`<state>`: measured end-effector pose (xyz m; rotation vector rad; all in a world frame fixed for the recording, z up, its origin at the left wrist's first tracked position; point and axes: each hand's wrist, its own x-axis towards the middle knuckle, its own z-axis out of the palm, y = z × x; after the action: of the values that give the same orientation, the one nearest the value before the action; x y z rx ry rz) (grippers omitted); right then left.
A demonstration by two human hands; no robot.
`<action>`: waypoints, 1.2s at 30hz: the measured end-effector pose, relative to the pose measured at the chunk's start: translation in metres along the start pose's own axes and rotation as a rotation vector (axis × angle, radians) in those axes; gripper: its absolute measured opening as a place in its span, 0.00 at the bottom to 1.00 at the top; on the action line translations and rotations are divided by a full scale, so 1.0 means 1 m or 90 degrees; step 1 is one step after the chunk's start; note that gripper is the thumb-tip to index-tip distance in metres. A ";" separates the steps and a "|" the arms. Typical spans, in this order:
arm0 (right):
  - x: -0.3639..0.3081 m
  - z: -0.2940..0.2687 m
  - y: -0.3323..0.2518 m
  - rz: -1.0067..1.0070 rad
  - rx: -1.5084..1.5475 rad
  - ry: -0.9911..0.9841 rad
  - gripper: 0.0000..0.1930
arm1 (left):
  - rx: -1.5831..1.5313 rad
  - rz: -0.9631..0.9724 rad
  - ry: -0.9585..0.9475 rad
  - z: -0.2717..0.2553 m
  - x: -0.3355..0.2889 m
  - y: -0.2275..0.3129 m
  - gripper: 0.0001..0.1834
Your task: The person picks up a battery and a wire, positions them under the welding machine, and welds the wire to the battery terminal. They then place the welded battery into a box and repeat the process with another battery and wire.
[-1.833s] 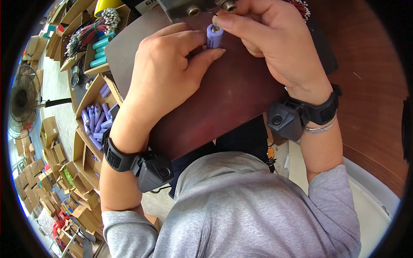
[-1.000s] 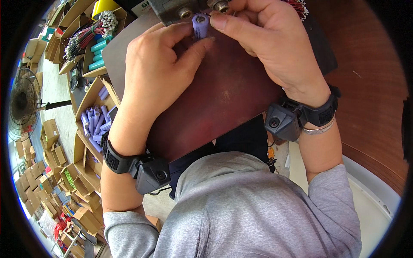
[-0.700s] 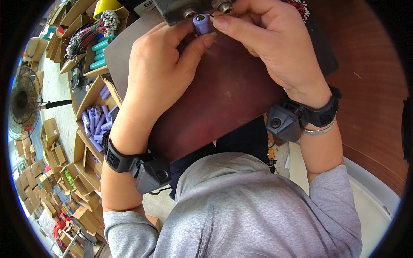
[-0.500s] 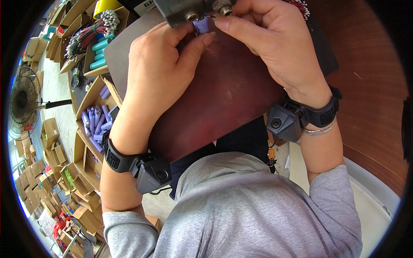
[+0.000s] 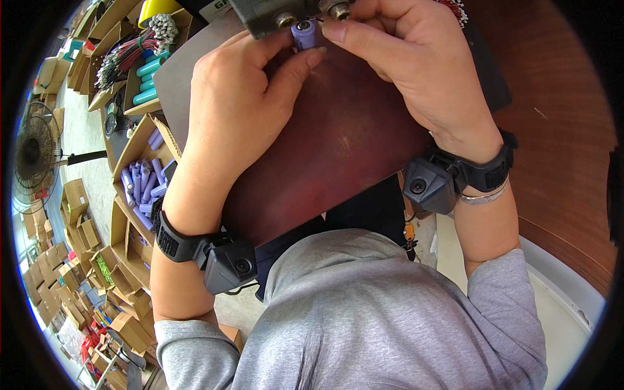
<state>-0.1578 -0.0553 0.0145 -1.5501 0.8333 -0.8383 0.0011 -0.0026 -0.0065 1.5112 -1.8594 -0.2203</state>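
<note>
Between the thumb and fingers of my left hand (image 5: 244, 97) is a purple cylindrical battery cell (image 5: 304, 36). Its round metal end faces up, just below the dark metal head (image 5: 266, 14) of a machine with two bolt-like fittings. My right hand (image 5: 422, 65) is closed in a pinch beside the cell, its thumb tip near the right-hand fitting (image 5: 338, 10). Something small and dark shows at that thumb tip, too little of it to name. Both hands are over a dark reddish-brown plate (image 5: 344, 140).
At the left, a cardboard box (image 5: 162, 133) holds several purple cells (image 5: 141, 182). Beyond it are teal cylinders (image 5: 148, 81) and a bundle of thin wires (image 5: 120, 62). A brown wooden surface (image 5: 552, 156) lies to the right. A fan (image 5: 36, 156) stands at the far left.
My left hand has shifted slightly left and tilted the cell, so its end now shows below the machine head. My right hand has barely moved.
</note>
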 end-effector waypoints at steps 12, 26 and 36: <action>0.000 -0.004 0.001 -0.018 0.049 -0.054 0.06 | -0.017 -0.012 0.012 -0.001 0.000 0.001 0.11; 0.002 -0.002 0.006 0.023 0.029 -0.030 0.06 | 0.006 0.054 -0.004 0.005 0.001 -0.005 0.11; 0.002 -0.003 0.007 0.018 -0.011 -0.033 0.05 | 0.033 0.044 0.009 0.001 -0.001 0.000 0.10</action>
<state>-0.1598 -0.0592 0.0084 -1.5655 0.8237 -0.7692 0.0008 -0.0024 -0.0077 1.4771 -1.9156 -0.1290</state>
